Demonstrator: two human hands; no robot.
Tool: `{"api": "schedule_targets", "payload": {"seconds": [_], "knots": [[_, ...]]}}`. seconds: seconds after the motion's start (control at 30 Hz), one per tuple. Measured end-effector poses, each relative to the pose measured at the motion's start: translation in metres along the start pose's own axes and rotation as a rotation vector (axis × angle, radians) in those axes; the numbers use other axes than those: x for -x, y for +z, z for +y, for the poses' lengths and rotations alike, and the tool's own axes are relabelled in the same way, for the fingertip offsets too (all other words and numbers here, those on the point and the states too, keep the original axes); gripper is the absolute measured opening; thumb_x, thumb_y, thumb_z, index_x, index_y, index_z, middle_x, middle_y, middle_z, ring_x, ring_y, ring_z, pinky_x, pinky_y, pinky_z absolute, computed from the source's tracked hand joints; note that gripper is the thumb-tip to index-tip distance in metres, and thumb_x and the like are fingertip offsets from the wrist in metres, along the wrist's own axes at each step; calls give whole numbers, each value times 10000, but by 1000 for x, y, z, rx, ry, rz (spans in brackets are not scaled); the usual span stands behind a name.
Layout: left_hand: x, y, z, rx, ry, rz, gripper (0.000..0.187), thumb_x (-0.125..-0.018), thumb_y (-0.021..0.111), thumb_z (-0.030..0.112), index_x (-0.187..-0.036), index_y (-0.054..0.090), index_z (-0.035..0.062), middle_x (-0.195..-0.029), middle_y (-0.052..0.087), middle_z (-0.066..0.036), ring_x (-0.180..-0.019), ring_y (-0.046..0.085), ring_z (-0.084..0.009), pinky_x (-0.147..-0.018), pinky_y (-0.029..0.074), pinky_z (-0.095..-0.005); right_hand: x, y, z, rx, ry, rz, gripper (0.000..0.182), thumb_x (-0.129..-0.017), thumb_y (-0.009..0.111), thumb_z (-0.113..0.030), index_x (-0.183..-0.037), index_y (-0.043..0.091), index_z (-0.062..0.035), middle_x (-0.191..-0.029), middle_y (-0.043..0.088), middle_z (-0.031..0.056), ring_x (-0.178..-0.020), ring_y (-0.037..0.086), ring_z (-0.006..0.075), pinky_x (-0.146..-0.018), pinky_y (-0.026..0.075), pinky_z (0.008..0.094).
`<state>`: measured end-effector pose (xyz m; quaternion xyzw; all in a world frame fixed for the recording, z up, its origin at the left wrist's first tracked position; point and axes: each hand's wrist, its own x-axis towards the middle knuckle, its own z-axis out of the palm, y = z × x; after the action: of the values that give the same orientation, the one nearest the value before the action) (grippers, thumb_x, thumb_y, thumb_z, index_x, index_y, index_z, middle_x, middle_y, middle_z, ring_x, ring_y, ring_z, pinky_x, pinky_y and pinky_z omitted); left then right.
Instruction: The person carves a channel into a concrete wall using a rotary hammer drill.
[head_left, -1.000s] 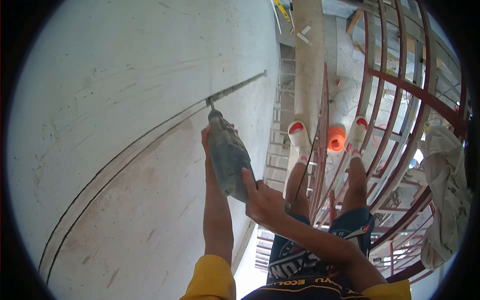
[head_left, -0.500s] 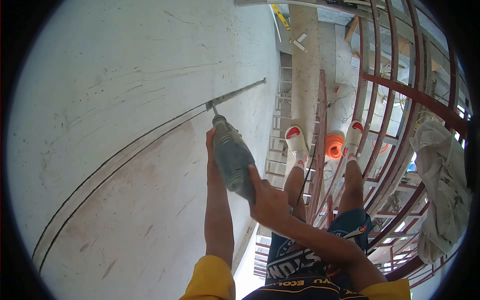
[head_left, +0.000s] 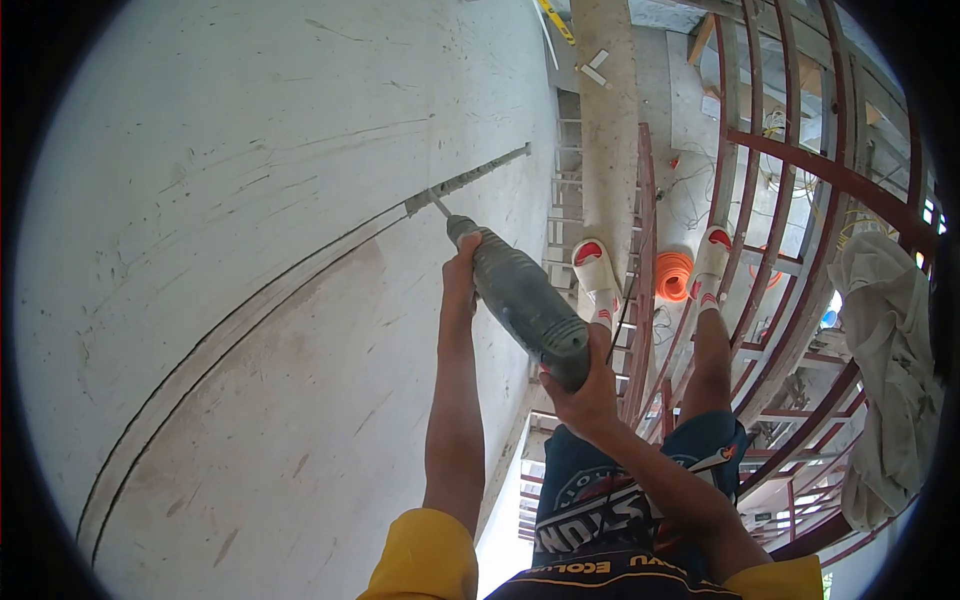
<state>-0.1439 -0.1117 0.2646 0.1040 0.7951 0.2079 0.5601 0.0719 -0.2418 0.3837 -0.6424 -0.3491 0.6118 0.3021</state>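
A dark grey-green power tool (head_left: 525, 300) slants from lower right to upper left, its thin bit (head_left: 438, 203) reaching a chiselled groove (head_left: 470, 177) in the pale wall (head_left: 240, 210). Near the bit end, my left hand (head_left: 462, 275) is closed round the front of the tool. At the rear, my right hand (head_left: 588, 395) is wrapped round the handle, which is partly hidden. Two parallel dark cut lines (head_left: 225, 345) curve down and left from the groove. The groove looks rough and grey inside.
My feet, in pale slippers (head_left: 592, 265), stand apart by a narrow plank (head_left: 608, 130) and a red metal rail (head_left: 645, 220). An orange coil (head_left: 673, 275) lies between them. Curved red railings (head_left: 780, 190) and a draped grey cloth (head_left: 885, 370) are on the right.
The tool's rear has swung right and its body lies at a flatter slant. My left hand has moved right along with it, and my right hand right and slightly down. The bit tip has shifted right along the groove.
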Motion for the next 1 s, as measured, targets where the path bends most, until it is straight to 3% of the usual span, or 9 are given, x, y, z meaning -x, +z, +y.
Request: {"api": "schedule_targets", "payload": {"seconds": [0.3,0.43,0.5,0.6,0.67,0.73,0.83,0.93,1.0], "knots": [[11,0,4,-163,-2,101,668,-738,737,582,-917,650,-55,-684,598,-41,-516,554,-133,-429,382,-288,3,6,23,-27,20,-12,876,-785,794,-189,-1459,280,32,-1235,587,258,-1147,613,383,-945,502,423],[-1,-16,1,-224,-37,64,658,-752,735,575,-929,652,-54,-706,618,-50,-512,558,-126,-421,379,-276,5,20,21,-9,17,32,891,-787,793,-224,-1473,273,6,-1128,637,271,-1037,655,424,-875,534,444],[-19,-30,-5,-95,39,26,583,-816,702,526,-979,653,-31,-745,642,-55,-561,601,-147,-487,461,-279,-2,40,18,19,-14,80,869,-806,766,-254,-1487,272,-34,-1006,675,273,-885,680,460,-769,557,481],[-19,-48,-9,141,109,-76,486,-879,628,515,-955,643,35,-782,663,-77,-661,653,-202,-636,567,-338,8,55,-7,70,67,-21,859,-779,748,-186,-1491,287,-48,-1021,674,264,-797,680,455,-708,552,494],[-20,-65,6,244,-41,-325,531,-880,556,573,-961,641,54,-825,676,-106,-680,666,-218,-633,583,-370,4,75,-17,106,46,-83,803,-772,717,-132,-1467,327,-41,-1116,642,287,-795,673,461,-703,544,520],[15,-57,29,370,-105,-404,580,-867,537,605,-980,644,45,-858,686,-126,-723,681,-234,-632,589,-372,3,81,-33,116,-25,-113,831,-746,696,-89,-1487,321,-62,-1008,657,255,-739,673,417,-643,545,494],[30,-56,32,506,-121,-260,601,-860,533,609,-1011,647,39,-890,696,-145,-782,692,-249,-647,593,-372,3,80,-55,325,-169,-129,857,-700,658,-25,-1496,354,-120,-771,578,145,-643,642,309,-536,523,419],[34,-51,24,625,-55,-252,574,-894,501,565,-1055,646,34,-927,694,-146,-781,683,-258,-701,588,-420,-3,60,-68,440,-218,-232,827,-711,659,-44,-1486,380,-127,-781,582,145,-650,648,312,-531,520,416],[19,-54,16,572,-9,-359,583,-898,494,562,-1057,647,23,-939,696,-154,-796,686,-262,-717,589,-421,-8,40,-63,440,-215,-314,864,-752,656,-81,-1530,290,-162,-807,584,173,-663,647,338,-597,536,480]]}}
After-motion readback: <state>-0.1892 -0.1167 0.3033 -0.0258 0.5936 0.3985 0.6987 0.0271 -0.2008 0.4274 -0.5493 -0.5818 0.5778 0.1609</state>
